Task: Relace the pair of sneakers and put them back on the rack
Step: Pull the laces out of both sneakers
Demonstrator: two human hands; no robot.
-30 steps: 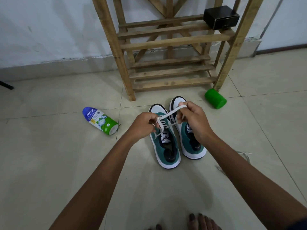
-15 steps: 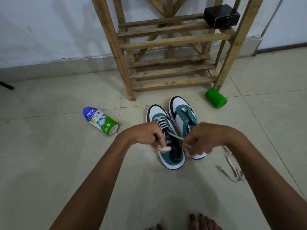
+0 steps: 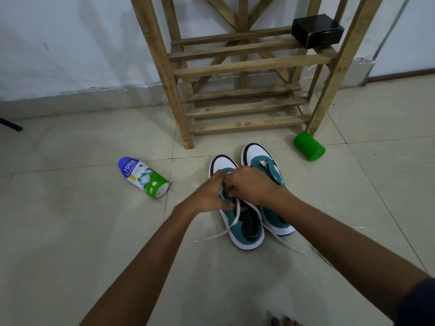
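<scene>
Two teal-and-white sneakers stand side by side on the tiled floor, toes toward the wooden rack (image 3: 244,67). Over the lacing of the left sneaker (image 3: 244,229) both hands meet: my left hand (image 3: 209,194) and my right hand (image 3: 249,184), fingers curled at the white lace (image 3: 233,222). The lace's two ends trail loose, one to the floor at the left, the other past the right sneaker (image 3: 275,217). That right sneaker has no lace in its eyelets. A second white lace (image 3: 322,255) lies on the floor, mostly hidden by my right forearm.
A blue, white and green powder bottle (image 3: 143,176) lies on its side left of the shoes. A green cylinder (image 3: 308,145) lies by the rack's right front leg. A black box (image 3: 316,32) sits on the rack's upper shelf. My toes (image 3: 282,322) show at the bottom edge.
Both hands moved forward from near the heel to the middle of the left sneaker and came together. The lace ends, held taut earlier, now hang loose onto the floor.
</scene>
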